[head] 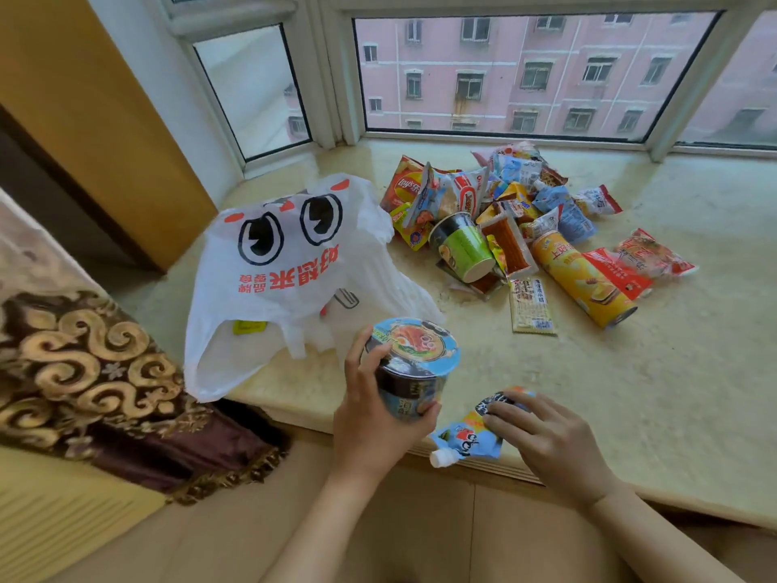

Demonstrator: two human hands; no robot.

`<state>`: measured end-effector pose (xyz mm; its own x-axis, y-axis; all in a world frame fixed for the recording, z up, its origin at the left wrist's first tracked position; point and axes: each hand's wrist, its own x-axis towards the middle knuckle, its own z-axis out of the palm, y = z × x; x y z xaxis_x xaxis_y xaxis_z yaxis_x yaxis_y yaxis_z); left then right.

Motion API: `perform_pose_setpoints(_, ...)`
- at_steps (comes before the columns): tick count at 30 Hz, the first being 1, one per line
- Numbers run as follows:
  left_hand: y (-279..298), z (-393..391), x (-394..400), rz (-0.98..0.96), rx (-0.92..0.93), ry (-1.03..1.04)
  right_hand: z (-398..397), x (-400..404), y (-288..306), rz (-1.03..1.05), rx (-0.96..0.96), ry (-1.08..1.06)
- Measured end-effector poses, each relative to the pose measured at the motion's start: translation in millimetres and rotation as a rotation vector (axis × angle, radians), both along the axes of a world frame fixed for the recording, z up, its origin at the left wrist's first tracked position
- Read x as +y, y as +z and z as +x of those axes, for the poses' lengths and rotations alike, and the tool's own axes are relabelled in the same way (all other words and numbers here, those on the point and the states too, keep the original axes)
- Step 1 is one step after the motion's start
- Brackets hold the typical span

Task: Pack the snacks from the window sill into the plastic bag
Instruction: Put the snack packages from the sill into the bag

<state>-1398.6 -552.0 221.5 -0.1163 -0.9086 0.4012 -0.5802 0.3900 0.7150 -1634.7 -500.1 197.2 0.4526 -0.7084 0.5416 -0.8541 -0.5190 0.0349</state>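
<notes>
My left hand gripped the noodle cup upright, and the bag lay just to its left, mouth toward me. My right hand pressed the pouch with nearly straight fingers.

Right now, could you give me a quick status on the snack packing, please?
Left hand grips noodle cup. Right hand presses blue spout pouch. Plastic bag flat on sill, snack pile unpacked.
</notes>
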Motion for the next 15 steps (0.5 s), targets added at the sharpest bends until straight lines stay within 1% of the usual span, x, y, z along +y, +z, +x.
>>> perform_pose_setpoints(2, 0.9, 29.8, 2.1, -0.011, -0.037, 0.038, 20.6, -4.7, 1.0, -0.001, -0.011, 0.048)
perform_pose_setpoints(7, 6.6, 103.3, -7.6, 0.042, -0.138, 0.150, 85.6, -34.4, -2.4, -0.047, -0.016, 0.152)
perform_pose_setpoints(11, 3.7, 145.9, -29.7, 0.055, -0.209, 0.156, 131.9, -68.9, -5.3, -0.056, -0.018, 0.242)
perform_pose_setpoints(15, -8.7, 171.7, -62.5, 0.048, -0.251, 0.098, 158.1, -117.8, -19.5, 0.012, 0.044, 0.291)
